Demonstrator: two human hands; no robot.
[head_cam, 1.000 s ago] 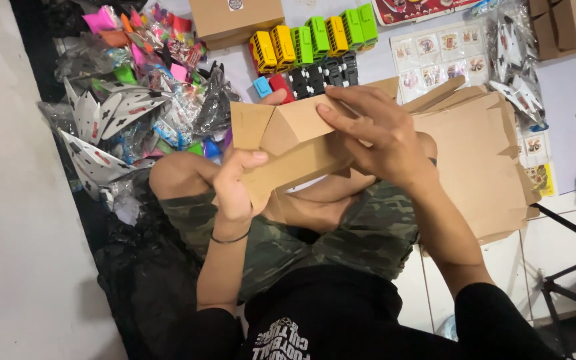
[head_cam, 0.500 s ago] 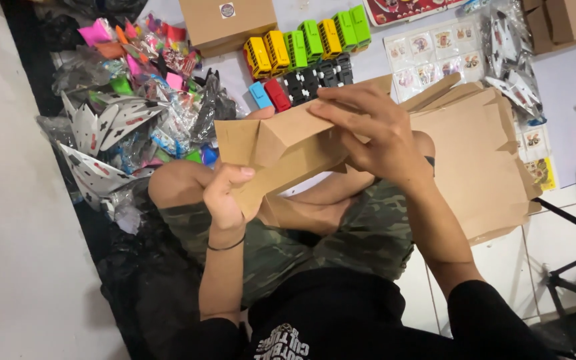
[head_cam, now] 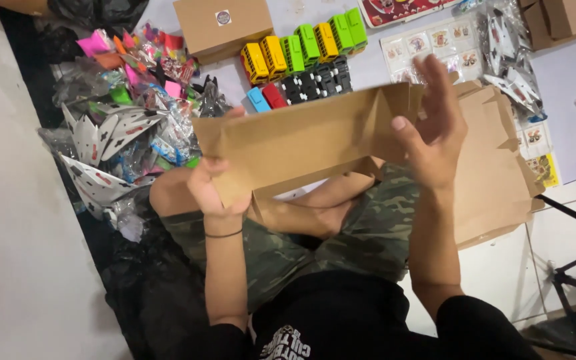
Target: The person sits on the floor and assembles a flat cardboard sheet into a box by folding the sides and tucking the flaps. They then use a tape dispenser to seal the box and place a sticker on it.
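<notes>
We clamp our left hand [head_cam: 216, 190] on the near-left corner of the flat brown cardboard box [head_cam: 301, 143]; our right hand [head_cam: 435, 130], fingers spread apart, presses its right end.

You have one view only, from the camera on your head, looking steeply down and close onto your lap. Your left hand [head_cam: 216, 193] sits at eight o'clock, your right hand [head_cam: 435, 130] at two, the cardboard box [head_cam: 301, 143] between them near centre.
</notes>
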